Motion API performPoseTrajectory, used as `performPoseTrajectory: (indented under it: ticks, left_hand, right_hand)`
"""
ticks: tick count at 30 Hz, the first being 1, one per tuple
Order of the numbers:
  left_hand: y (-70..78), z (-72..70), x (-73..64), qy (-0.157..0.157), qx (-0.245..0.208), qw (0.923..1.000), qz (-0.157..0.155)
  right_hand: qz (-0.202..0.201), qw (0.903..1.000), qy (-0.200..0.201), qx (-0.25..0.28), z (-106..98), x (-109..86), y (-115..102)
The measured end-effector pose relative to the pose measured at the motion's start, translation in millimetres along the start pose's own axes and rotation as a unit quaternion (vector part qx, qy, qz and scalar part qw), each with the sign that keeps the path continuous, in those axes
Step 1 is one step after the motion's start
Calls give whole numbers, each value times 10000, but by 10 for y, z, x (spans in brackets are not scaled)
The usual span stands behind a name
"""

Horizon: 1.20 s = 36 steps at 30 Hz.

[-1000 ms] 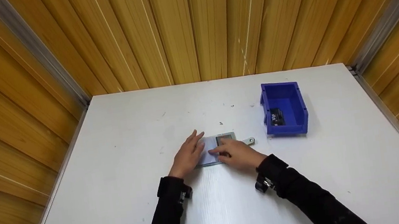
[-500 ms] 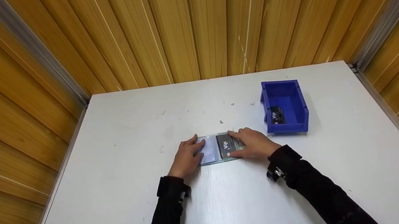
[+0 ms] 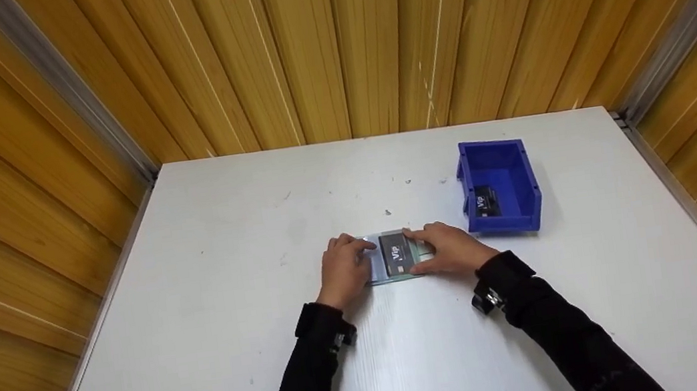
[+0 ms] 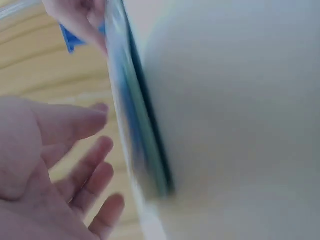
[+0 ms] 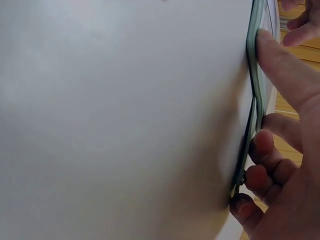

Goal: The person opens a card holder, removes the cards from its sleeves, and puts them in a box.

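A pale green card holder (image 3: pixel 376 280) with clear pockets lies opened out on the white table. On its right half sits a black card (image 3: pixel 396 254) printed "Vip". My left hand (image 3: pixel 345 264) is over the holder's left half; in the left wrist view its thumb and fingers are spread beside the holder's green edge (image 4: pixel 142 100). My right hand (image 3: pixel 453 247) grips the holder's right end, thumb along the near edge and a finger at the far edge. From the right wrist view, its other fingers curl at the holder's end (image 5: pixel 252 65). The right hand hides the holder's right end.
A blue plastic bin (image 3: pixel 506 223) stands to the right behind the right hand, with another black "Vip" card (image 3: pixel 487 201) inside. Wood-patterned panels (image 3: pixel 336 49) rise behind the white table (image 3: pixel 226 238) and along both sides.
The right hand has moved right, from over the holder to its right end, uncovering the black card. The left hand has shifted right over the left half.
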<state>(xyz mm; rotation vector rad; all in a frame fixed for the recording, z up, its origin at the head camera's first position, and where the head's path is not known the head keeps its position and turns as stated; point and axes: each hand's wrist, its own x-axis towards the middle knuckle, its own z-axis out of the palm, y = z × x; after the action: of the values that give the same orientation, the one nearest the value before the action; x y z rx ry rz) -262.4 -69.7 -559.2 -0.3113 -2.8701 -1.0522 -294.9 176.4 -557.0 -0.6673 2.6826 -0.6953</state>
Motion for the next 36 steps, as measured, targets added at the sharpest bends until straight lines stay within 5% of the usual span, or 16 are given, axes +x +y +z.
performPoseTrajectory:
  ticks: [6,14,25,36]
  left_hand:
    - [97,150,68,-234,-215,9992,-258]
    - [179,154,190,-163,-1069,9911,-779]
    - [214,202,254,-224,-1107,9834,-1421]
    - [273,156,252,-165,-1036,9805,-1662]
  right_hand:
    - [-134,9999,-17,41,14,-15,13]
    - [-115,9999,105,23,-19,-29,28]
    - [15,9999,71,74,36,-17,60]
    - [-144,9995,180,195,14,-22,59]
